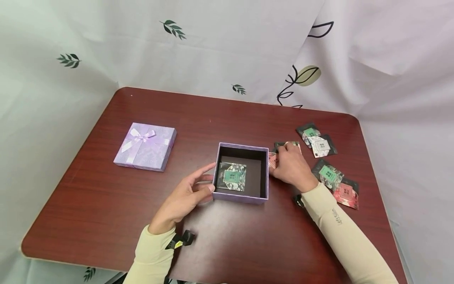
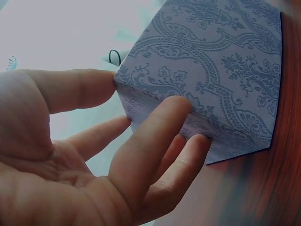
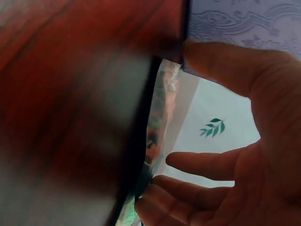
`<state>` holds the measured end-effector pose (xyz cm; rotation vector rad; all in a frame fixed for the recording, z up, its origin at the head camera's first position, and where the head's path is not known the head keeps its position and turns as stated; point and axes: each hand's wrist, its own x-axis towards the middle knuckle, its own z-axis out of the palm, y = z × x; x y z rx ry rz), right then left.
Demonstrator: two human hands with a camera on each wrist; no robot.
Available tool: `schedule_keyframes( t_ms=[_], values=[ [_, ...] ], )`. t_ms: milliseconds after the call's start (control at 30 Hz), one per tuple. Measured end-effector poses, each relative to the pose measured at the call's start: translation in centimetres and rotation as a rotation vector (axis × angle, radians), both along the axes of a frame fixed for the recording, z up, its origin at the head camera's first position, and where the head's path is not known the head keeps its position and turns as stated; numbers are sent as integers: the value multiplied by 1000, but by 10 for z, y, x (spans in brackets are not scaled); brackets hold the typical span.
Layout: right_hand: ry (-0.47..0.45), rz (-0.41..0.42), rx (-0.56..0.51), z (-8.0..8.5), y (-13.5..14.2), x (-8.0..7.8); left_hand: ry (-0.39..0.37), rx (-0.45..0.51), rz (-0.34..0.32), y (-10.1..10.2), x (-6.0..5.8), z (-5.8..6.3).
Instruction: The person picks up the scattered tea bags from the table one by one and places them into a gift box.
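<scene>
A lidless purple patterned box (image 1: 241,198) with a dark inside holds one flat packet (image 1: 232,176) with a green label. My left hand (image 1: 186,195) rests its fingertips and thumb around the box's left side, near a corner of the patterned wall (image 2: 207,52). To the right of the box, my right hand (image 1: 292,167) reaches over a red-labelled packet (image 1: 272,159) and another dark packet (image 1: 294,144), partly covering them. In the right wrist view, its fingertips touch a packet edge (image 3: 157,117), while the thumb lies apart by the box wall (image 3: 244,23).
The purple lid (image 1: 145,148) with a ribbon bow lies on the dark red table (image 1: 88,189) at left. Further packets overlap in pairs at right: green (image 1: 307,132) and white (image 1: 321,146), then green (image 1: 328,173) and red (image 1: 346,192). Printed cloth (image 1: 213,51) hangs behind.
</scene>
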<state>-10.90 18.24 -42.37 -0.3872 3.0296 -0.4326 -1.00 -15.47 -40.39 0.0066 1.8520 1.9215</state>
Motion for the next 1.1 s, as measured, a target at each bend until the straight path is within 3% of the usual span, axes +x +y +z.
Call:
schedule_keyframes(
  t_ms=[667,833,1100],
  values=[
    [-31,-20,-74,8,21,-2,17,-9,9,1,2,0],
    [-23,-33,-122,24,25,1,23,-21,15,1,3,-1],
    [88,-18,-188,72,25,11,28,-32,12,3,3,0]
  ],
)
